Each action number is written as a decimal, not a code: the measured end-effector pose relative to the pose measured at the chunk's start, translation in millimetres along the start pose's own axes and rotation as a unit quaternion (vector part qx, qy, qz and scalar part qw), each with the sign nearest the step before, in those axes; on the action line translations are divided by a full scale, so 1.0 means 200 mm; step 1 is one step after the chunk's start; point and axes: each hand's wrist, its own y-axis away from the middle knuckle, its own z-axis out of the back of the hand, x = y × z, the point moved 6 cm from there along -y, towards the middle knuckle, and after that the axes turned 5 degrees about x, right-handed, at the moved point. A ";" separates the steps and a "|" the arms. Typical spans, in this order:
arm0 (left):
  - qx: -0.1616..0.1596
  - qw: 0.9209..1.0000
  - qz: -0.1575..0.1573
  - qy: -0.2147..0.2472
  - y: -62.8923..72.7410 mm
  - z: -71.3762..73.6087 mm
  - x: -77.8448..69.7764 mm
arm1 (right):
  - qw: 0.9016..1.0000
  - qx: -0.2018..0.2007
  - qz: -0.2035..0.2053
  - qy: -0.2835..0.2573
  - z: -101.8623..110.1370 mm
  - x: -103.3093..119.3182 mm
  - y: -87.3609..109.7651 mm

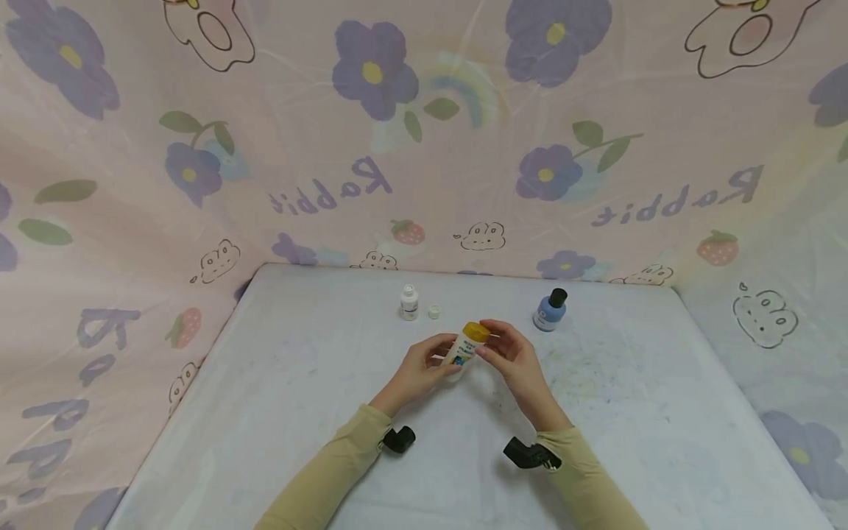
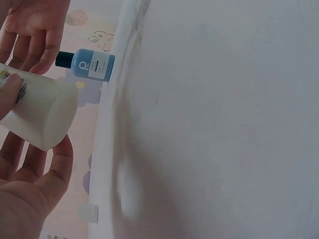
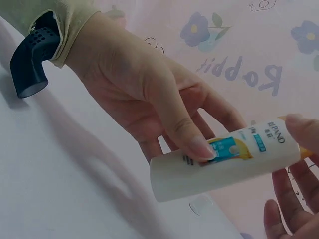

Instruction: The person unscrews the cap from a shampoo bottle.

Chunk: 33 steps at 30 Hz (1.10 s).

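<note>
A white bottle (image 1: 457,356) with a yellow cap (image 1: 476,331) is tilted above the table, cap end up and toward the right. The left hand (image 1: 420,368) grips its body, with the thumb across the printed label in the right wrist view. At the cap end, the right hand (image 1: 520,364) pinches the yellow cap between thumb and fingers. Seen from the left wrist, the bottle's bare white base (image 2: 61,117) faces the camera. The right wrist view cuts off most of the right hand (image 3: 294,199) and shows little of the cap.
Behind the hands stand a small uncapped white bottle (image 1: 409,303) and, beside it, a little white cap (image 1: 433,312). A blue bottle (image 1: 548,314) with a black cap is at the back right. Patterned cloth (image 1: 464,162) walls the white table (image 1: 278,412) at back and sides.
</note>
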 end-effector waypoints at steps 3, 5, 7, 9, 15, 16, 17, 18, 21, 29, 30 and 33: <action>-0.001 1.000 0.002 0.004 0.01 0.00 0.00 | 1.000 0.000 -0.004 -0.005 0.00 0.00 0.00; -0.001 1.000 0.005 0.007 0.01 0.00 0.00 | 1.000 0.001 -0.002 -0.008 -0.01 0.00 0.00; 0.000 1.000 0.005 0.009 0.01 -0.01 0.01 | 1.000 0.005 0.000 -0.012 -0.01 0.00 -0.01; 0.001 1.000 0.006 0.012 0.02 0.00 0.01 | 1.000 0.011 0.001 -0.015 -0.01 0.00 -0.01; 0.011 0.999 0.006 0.032 0.02 0.00 0.03 | 0.999 0.024 -0.010 -0.028 -0.01 -0.01 -0.01; 0.014 0.999 0.006 0.037 0.02 0.00 0.03 | 0.999 0.026 -0.011 -0.030 -0.01 -0.02 -0.01; 0.017 0.999 0.007 0.040 0.03 0.00 0.04 | 0.999 0.029 -0.013 -0.031 -0.01 -0.02 -0.01; 0.021 0.999 0.008 0.042 0.03 0.00 0.04 | 0.999 0.032 -0.014 -0.031 -0.01 -0.02 -0.01; 0.028 0.999 0.013 0.040 0.03 0.00 0.05 | 0.999 0.037 -0.016 -0.031 -0.01 -0.02 -0.01; 0.064 0.997 0.021 0.042 0.02 0.01 0.05 | 0.998 0.062 -0.016 -0.009 0.01 -0.02 -0.02; 0.071 0.996 0.020 0.044 0.02 0.01 0.05 | 0.997 0.070 -0.014 -0.007 0.01 -0.03 -0.02; 0.088 0.994 0.019 0.054 0.02 0.01 0.05 | 0.995 0.097 -0.004 -0.010 0.02 -0.03 -0.02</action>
